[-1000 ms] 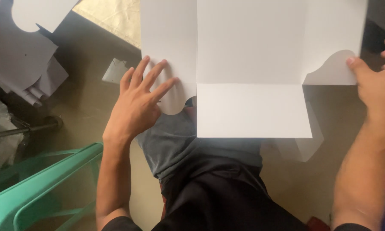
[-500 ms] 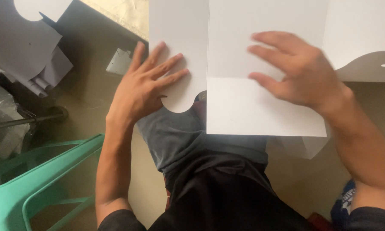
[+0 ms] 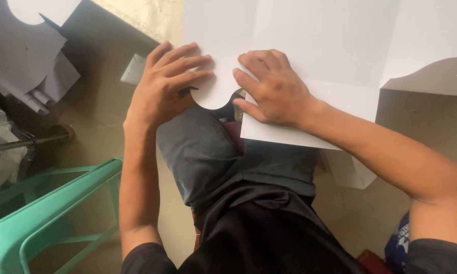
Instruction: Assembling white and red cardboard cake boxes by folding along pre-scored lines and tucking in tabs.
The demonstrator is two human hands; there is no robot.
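The white die-cut card sheet [image 3: 320, 56] lies across my lap, its near panel overhanging my thigh and its left flap ending in a rounded tab. My left hand [image 3: 165, 89] rests flat on that flap, fingers spread, pinning it so the sheet cannot slide. My right hand [image 3: 271, 89] presses beside it along the crease line, fingers curled and close together, bearing down rather than gripping. A green plastic chair [image 3: 51, 203] stands near left; more cut sheets [image 3: 30, 61] lie far left on the floor.

White card sheet [image 3: 320, 50], plain; green plastic chair [image 3: 51, 203]; grey shorts [image 3: 203, 152].
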